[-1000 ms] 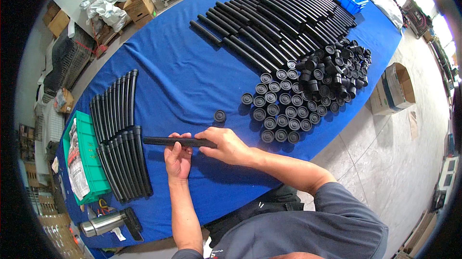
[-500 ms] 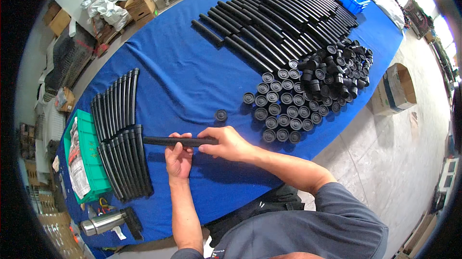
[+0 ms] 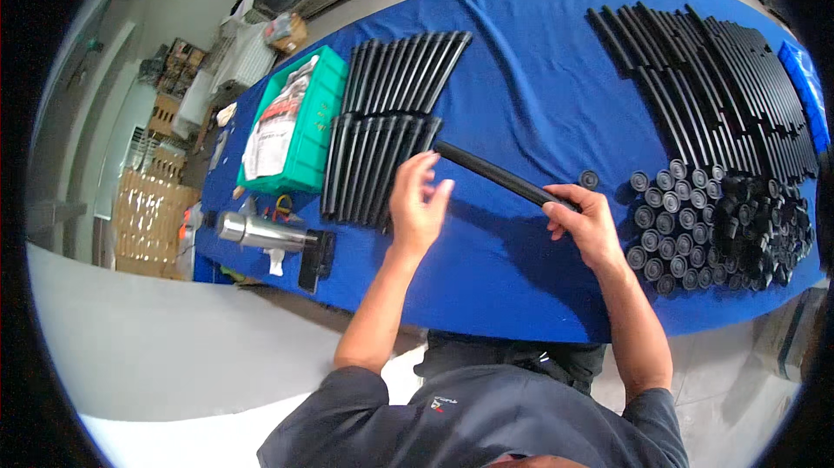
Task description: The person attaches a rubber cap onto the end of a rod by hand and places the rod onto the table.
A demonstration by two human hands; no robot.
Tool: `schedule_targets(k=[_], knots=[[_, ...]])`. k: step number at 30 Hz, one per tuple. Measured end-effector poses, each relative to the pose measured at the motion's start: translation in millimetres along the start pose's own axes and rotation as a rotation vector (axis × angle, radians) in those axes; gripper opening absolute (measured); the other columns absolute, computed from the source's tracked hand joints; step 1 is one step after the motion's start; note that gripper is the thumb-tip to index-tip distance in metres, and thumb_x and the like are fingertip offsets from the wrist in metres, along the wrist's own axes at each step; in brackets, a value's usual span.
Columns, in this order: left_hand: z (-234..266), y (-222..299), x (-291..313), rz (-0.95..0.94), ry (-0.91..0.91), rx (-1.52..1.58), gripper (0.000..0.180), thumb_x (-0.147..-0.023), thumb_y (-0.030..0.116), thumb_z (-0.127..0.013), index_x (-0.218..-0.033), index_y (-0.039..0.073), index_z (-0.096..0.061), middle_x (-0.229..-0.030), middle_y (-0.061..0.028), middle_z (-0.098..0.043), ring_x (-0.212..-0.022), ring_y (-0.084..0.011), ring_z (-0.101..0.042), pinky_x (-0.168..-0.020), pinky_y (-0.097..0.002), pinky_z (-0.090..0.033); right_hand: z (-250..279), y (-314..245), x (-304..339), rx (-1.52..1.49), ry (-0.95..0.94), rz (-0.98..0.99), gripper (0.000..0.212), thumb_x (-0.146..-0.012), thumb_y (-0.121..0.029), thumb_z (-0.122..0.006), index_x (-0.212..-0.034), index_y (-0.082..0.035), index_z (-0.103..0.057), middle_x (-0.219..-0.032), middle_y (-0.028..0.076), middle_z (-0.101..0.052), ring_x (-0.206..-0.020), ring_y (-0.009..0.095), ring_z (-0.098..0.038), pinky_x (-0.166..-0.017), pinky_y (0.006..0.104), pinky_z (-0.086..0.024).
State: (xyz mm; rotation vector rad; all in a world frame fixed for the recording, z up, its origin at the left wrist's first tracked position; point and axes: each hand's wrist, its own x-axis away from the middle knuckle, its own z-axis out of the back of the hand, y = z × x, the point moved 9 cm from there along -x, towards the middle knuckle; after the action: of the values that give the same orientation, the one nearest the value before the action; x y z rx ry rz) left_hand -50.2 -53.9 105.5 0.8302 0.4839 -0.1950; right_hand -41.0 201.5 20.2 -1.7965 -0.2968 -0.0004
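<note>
A black tube (image 3: 506, 178) slants over the blue cloth, its far left end slightly raised. My right hand (image 3: 587, 223) grips the tube's near right end between thumb and fingers. Beside the other end is my left hand (image 3: 417, 205), its fingers apart and the palm turned toward the tube, holding nothing. A lone round black cap (image 3: 589, 179) lies just beyond my right hand. To the left of the tube, black tubes with end fittings (image 3: 400, 77) lie side by side in two rows; my left hand is close to the nearer row.
Many round black caps (image 3: 682, 216) stand at the right, with a jumbled heap beside them. Plain black tubes (image 3: 695, 90) lie behind. At the left are a green crate (image 3: 323, 112) holding paper or plastic, a steel flask (image 3: 252, 231) and a black object (image 3: 316, 261).
My left hand has let go of the tube and opened. My right hand still holds it, now slanted rather than level. The whole view has swung leftward.
</note>
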Motion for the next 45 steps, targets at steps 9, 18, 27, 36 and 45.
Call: schedule_targets(k=[9,18,27,36,45], knots=[[-33,75,11,-0.642,-0.449,-0.276,0.037,-0.073,0.011,-0.076,-0.109,0.006,-0.067,-0.105,-0.0077,-0.067,-0.095,-0.027,-0.063,-0.085,-0.0392,-0.05,-19,3,0,-0.025,-0.197,-0.066,0.03,-0.087,-0.011,-0.07,-0.112,0.005,-0.066,-0.077,0.005,-0.066,-0.063,0.011,-0.062,-0.057,0.0246,-0.052],[18,26,6,-0.371,-0.249,-0.361,0.029,-0.076,0.008,-0.074,-0.104,0.003,-0.067,-0.104,-0.0137,-0.065,-0.098,-0.0328,-0.062,-0.086,-0.041,-0.051,-23,7,5,-0.022,-0.238,-0.091,0.085,-0.081,-0.034,-0.076,-0.148,-0.003,-0.033,-0.128,0.022,-0.052,-0.095,0.024,-0.063,-0.06,0.031,-0.057],[127,-154,-43,0.204,0.114,-0.674,0.028,-0.078,0.014,-0.073,-0.101,-0.001,-0.065,-0.092,-0.0174,-0.064,-0.094,-0.0358,-0.06,-0.084,-0.0457,-0.048,-35,8,6,-0.023,-0.314,-0.122,0.067,-0.087,-0.027,-0.071,-0.141,0.0,-0.042,-0.111,0.013,-0.061,-0.089,0.019,-0.063,-0.065,0.0304,-0.054],[120,-181,-53,0.333,0.137,-0.853,0.031,-0.08,0.014,-0.071,-0.105,-0.002,-0.066,-0.102,-0.0227,-0.062,-0.102,-0.0404,-0.058,-0.091,-0.0475,-0.046,-32,11,7,-0.04,-0.3,-0.118,0.064,-0.087,-0.026,-0.072,-0.138,0.001,-0.045,-0.105,0.01,-0.063,-0.086,0.016,-0.063,-0.065,0.0292,-0.053],[112,-181,-53,0.342,0.027,-0.967,0.028,-0.081,0.013,-0.068,-0.103,-0.005,-0.064,-0.103,-0.0244,-0.062,-0.103,-0.0406,-0.058,-0.092,-0.0483,-0.046,-34,7,8,-0.016,-0.303,-0.118,0.06,-0.087,-0.028,-0.071,-0.134,0.001,-0.049,-0.103,0.009,-0.064,-0.086,0.016,-0.063,-0.065,0.029,-0.053]])
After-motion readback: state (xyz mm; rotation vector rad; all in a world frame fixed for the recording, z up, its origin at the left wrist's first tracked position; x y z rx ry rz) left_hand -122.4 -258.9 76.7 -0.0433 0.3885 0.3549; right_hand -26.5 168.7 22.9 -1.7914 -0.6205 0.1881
